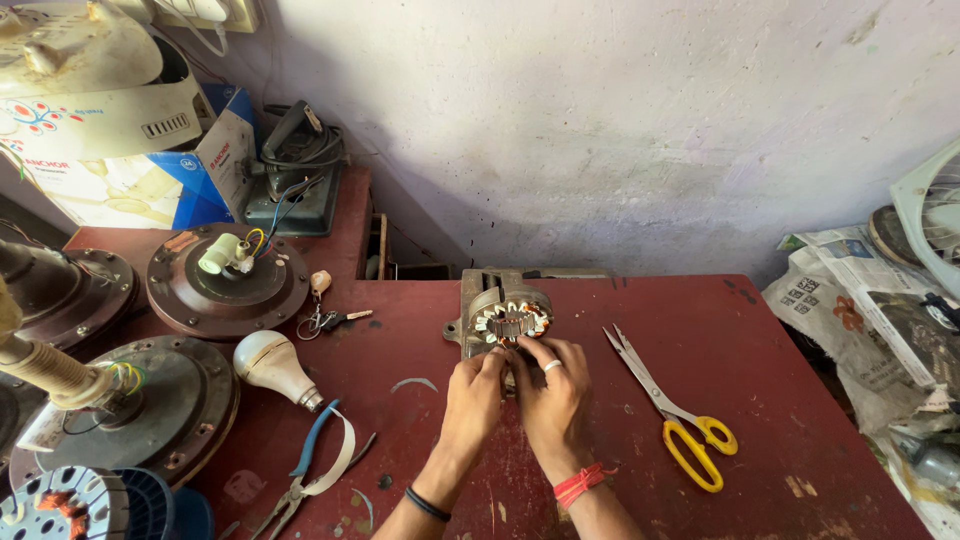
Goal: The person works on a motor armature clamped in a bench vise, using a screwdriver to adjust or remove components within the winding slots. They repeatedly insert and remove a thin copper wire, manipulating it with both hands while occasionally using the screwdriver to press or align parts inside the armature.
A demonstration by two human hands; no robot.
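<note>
Both forearms rise from the bottom edge of the frame over the red table (700, 330), one with a black wristband, the other with a red thread at the wrist.

At the far left, dark round ceiling fan motor housings (228, 282) with coloured wires crowd the table's edge, and a blue wound stator (70, 503) sits in the lower left corner. Just right of them lies a white light bulb (272, 364), with blue-handled pliers (308, 462) below it and a small bunch of keys (322, 318) above.

At centre frame, the left hand (472, 402) has its fingers curled together, fingertips pressed at the near edge of a small motor stator (512, 321) with copper windings. The right hand (552, 397), wearing a pale ring, touches the same near edge with thumb and forefinger pinched on it; what exactly they pinch is too small to tell. This stator rests on a grey metal fixture (472, 300) near the table's back edge, just below the pale wall.

Right of the hands, yellow-handled scissors (668, 405) lie open on the table, blades toward the stator. Crumpled newspapers (860, 300) fill the right edge.
</note>
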